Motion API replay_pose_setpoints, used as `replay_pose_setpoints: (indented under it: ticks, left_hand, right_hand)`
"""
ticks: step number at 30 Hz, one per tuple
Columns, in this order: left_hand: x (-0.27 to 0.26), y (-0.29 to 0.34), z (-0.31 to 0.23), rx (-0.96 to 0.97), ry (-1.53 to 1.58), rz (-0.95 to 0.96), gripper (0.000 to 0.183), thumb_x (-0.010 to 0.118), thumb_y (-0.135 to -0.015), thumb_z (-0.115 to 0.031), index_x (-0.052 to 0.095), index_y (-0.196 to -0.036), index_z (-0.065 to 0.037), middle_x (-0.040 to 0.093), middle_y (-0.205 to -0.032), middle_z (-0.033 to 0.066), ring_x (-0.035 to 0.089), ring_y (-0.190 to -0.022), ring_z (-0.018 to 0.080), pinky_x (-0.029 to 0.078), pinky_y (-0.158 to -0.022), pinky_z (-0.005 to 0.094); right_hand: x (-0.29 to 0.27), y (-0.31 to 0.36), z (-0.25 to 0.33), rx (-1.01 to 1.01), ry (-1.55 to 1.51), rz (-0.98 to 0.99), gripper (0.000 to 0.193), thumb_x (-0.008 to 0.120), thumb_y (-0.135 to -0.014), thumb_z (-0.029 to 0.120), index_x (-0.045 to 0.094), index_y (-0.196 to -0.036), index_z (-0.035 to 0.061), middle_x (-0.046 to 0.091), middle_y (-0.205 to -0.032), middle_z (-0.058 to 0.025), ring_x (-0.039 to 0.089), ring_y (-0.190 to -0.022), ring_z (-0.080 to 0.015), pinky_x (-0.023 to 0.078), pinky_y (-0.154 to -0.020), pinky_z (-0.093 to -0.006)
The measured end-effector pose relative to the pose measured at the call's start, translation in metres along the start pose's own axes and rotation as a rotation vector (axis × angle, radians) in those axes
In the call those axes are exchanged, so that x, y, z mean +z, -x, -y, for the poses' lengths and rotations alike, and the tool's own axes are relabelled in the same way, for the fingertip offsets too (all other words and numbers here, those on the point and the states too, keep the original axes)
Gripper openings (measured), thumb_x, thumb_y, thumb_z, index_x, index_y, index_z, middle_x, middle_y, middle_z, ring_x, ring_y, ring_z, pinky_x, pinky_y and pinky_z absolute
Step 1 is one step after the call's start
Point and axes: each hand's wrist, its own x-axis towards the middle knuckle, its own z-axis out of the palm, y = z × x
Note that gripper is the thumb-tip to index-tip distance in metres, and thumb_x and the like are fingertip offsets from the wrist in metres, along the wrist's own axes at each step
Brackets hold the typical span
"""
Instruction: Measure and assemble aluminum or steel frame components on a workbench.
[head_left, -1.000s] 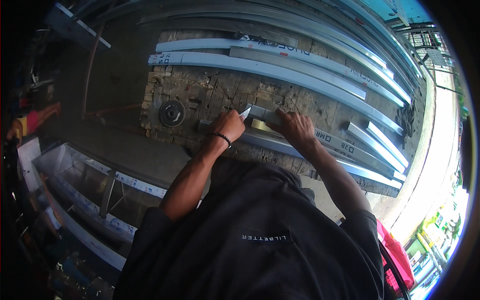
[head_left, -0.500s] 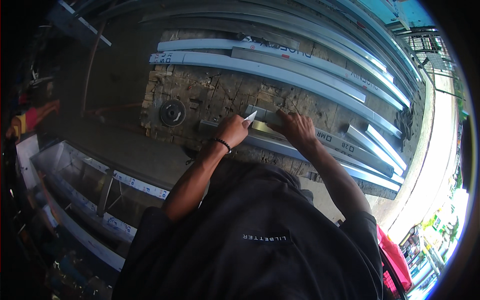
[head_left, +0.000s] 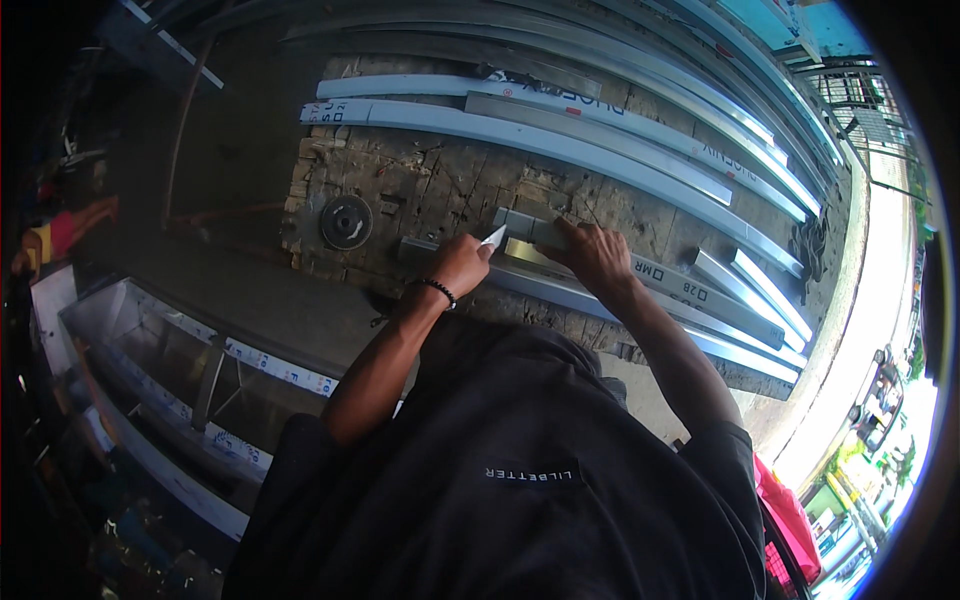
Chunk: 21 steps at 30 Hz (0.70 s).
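My left hand [head_left: 461, 268], with a dark beaded bracelet at the wrist, pinches a small pale, pointed flat piece [head_left: 494, 237]. The point reaches toward the near end of a grey metal tube [head_left: 690, 292] with printed film on it. Across that tube lies my right hand [head_left: 598, 256], its fingers wrapped over the upper side and the thumb hidden. A gold-coloured surface [head_left: 530, 255] shows just below the tube between my hands. Another bare metal tube [head_left: 560, 290] runs beneath, close to my body.
The worn wooden bench [head_left: 410, 180] carries several long film-covered tubes [head_left: 440, 120] at the far side. A round grinding disc [head_left: 347, 221] rests at its left end. Short metal channels [head_left: 770, 290] lie at the right. A metal frame [head_left: 215, 370] stands at lower left.
My left hand has shifted slightly left with the pointed piece, opening a little more gap to the tube. My right hand stays almost in place on the tube.
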Motion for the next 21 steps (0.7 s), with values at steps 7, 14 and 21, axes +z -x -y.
replay_pose_setpoints:
  ticks: [7, 14, 21]
  left_hand:
    - [0.002, 0.004, 0.006, 0.023, 0.065, -0.115, 0.038, 0.057, -0.100, -0.031, 0.068, -0.086, 0.003, 0.065, -0.079, 0.0270, 0.065, -0.077, 0.0459, 0.048, -0.067, 0.0487]
    - [0.006, 0.007, 0.006, 0.011, 0.022, -0.083, 0.038, 0.057, -0.100, -0.030, 0.068, -0.087, 0.003, 0.065, -0.080, 0.0271, 0.065, -0.079, 0.0460, 0.048, -0.068, 0.0495]
    - [0.013, 0.008, 0.006, 0.053, 0.054, -0.127, 0.037, 0.058, -0.100, -0.029, 0.067, -0.085, 0.004, 0.064, -0.079, 0.0274, 0.064, -0.079, 0.0467, 0.047, -0.066, 0.0507]
  right_hand:
    - [-0.004, -0.001, 0.003, 0.027, -0.060, 0.047, 0.047, 0.065, -0.093, 0.055, 0.066, -0.116, 0.0137, 0.073, -0.082, -0.0162, 0.074, -0.076, -0.0344, 0.056, -0.063, -0.0475]
    - [-0.005, -0.001, 0.001, 0.025, -0.029, 0.052, 0.047, 0.066, -0.093, 0.054, 0.066, -0.118, 0.0140, 0.073, -0.081, -0.0159, 0.074, -0.076, -0.0342, 0.056, -0.063, -0.0470]
    - [-0.008, -0.002, 0.003, 0.052, -0.090, 0.100, 0.050, 0.062, -0.094, 0.057, 0.065, -0.117, 0.0132, 0.074, -0.083, -0.0178, 0.074, -0.082, -0.0373, 0.055, -0.071, -0.0496]
